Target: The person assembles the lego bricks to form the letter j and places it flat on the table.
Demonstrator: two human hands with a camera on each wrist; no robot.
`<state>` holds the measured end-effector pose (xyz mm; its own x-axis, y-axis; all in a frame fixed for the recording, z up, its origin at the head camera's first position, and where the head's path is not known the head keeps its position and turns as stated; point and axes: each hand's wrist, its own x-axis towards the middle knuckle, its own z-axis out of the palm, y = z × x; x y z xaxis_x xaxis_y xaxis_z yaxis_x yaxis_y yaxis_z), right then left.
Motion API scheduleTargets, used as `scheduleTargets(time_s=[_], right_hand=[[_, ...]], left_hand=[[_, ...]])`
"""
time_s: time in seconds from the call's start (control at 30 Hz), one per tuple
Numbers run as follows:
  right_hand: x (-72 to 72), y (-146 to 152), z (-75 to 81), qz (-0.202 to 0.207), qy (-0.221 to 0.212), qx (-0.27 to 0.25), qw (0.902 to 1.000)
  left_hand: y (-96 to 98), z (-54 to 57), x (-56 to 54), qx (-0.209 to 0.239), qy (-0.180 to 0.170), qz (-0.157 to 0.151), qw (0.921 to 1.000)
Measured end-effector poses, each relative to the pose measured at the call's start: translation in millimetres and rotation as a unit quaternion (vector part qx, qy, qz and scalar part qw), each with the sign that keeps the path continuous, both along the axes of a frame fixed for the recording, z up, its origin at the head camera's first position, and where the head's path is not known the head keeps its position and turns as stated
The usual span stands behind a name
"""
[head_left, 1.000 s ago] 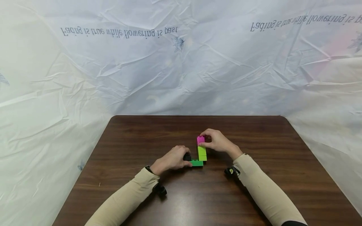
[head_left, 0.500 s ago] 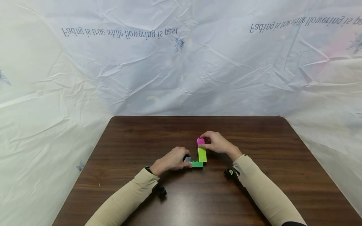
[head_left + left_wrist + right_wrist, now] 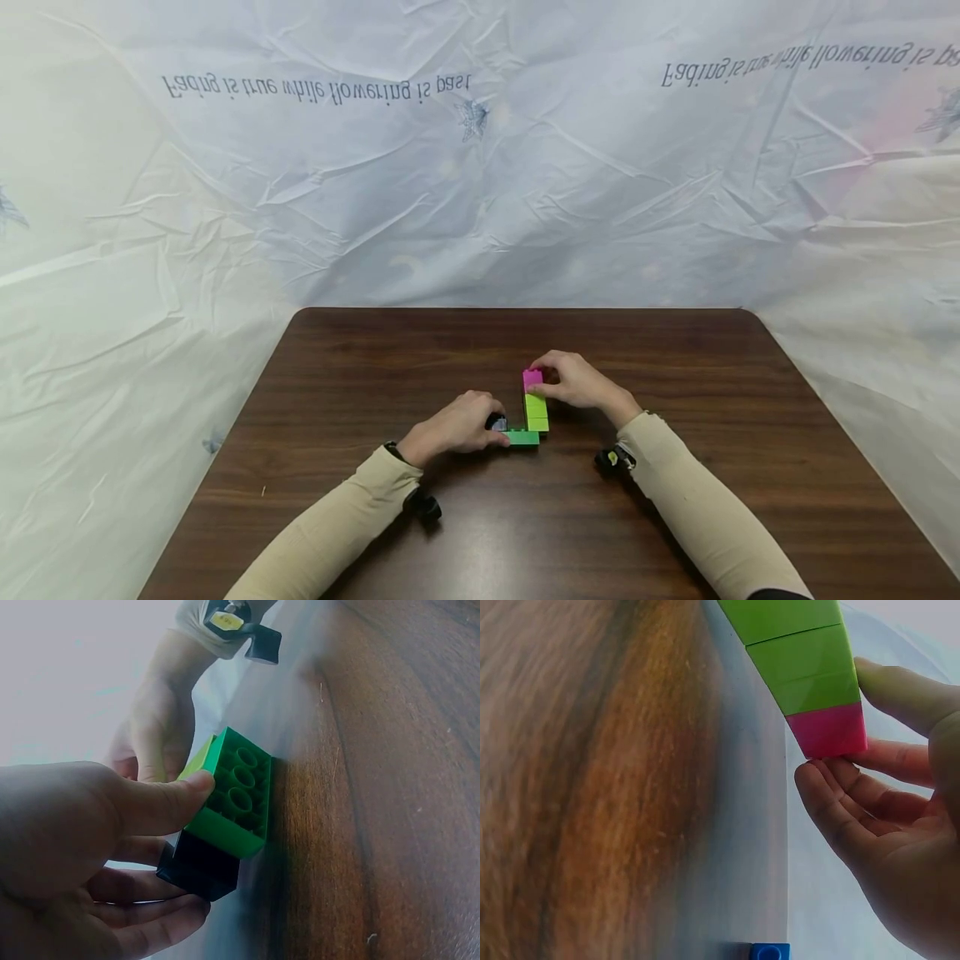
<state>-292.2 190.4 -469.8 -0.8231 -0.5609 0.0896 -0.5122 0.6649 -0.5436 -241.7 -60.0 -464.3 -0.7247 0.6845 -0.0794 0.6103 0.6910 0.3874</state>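
My left hand (image 3: 456,422) grips a joined piece of building bricks. Its thumb presses the green brick (image 3: 244,780), whose hollow underside with round tubes faces the left wrist camera, while its fingers curl around the black brick (image 3: 199,866) attached behind. My right hand (image 3: 581,383) pinches the pink brick (image 3: 829,731) at the far end of a row of lime green bricks (image 3: 802,660). In the head view the lime green row meets the green brick's right end, forming an L shape. The fingers partly hide the black brick.
A blue brick (image 3: 769,951) shows at the bottom edge of the right wrist view. The brown wooden table (image 3: 360,358) has rounded far corners. White printed sheeting (image 3: 480,208) hangs behind and at both sides.
Both hands and the bricks have shifted slightly down the head view, toward the person. The black brick has tipped a little, and its face now catches light. Both grips stay the same.
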Motion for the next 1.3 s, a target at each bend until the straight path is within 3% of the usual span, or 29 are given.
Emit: scheduleTargets(time_s=[0.7, 1.3], right_hand=[[-2.7, 0.9, -5.5, 0.004, -0.020, 0.013, 0.9997], [0.2, -2.6, -3.5, 0.003, -0.037, 0.018, 0.9991]], left_hand=[[-0.2, 3.4, 1.6, 0.002, -0.023, -0.003, 0.9997], [-2.1, 1.3, 0.3, 0.002, -0.020, -0.009, 0.9998]])
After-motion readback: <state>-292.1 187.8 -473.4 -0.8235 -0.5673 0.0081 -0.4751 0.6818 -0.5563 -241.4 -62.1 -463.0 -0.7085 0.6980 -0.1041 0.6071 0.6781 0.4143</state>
